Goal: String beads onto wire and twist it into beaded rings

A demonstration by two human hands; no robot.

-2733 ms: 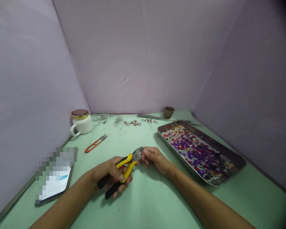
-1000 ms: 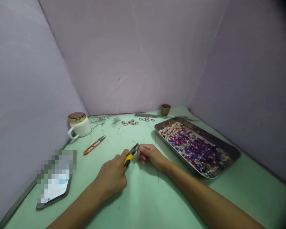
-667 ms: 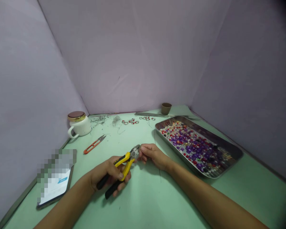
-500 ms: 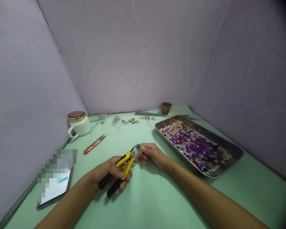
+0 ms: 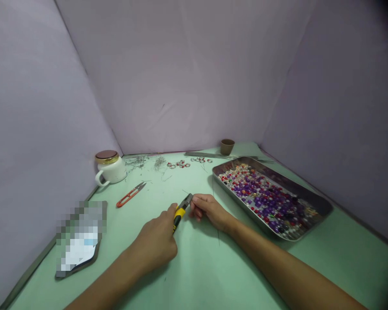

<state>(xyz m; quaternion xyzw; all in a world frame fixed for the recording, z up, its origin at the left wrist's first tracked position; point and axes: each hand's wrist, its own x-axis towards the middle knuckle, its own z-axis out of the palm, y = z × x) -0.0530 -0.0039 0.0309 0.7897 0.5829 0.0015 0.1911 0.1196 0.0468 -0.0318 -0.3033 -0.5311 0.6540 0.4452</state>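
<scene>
My left hand (image 5: 160, 234) is wrapped around yellow-and-black pliers (image 5: 179, 212), back of the hand upward, hiding most of the handles. The pliers' metal jaws point up and right, edge-on to me, and meet the fingertips of my right hand (image 5: 208, 209). That hand is closed in a pinch on what looks like a thin wire (image 5: 185, 191), a short end of which shows beyond the jaws. The part between the fingers is hidden. Another fine dark line runs along the table under my right wrist.
Right of my hands is a metal tray (image 5: 224, 187) of mixed beads. Orange thread snips (image 5: 129, 196), a phone (image 5: 84, 245) and a lidded white mug (image 5: 113, 171) lie left. Behind are wire scraps (image 5: 160, 162), red-beaded rings (image 5: 181, 164), metal rods (image 5: 203, 154) and a brown cup (image 5: 226, 147).
My left hand has turned over with the pliers, so its back now faces up and the handles, spread in view before, are mostly covered. My right hand has stayed almost in place.
</scene>
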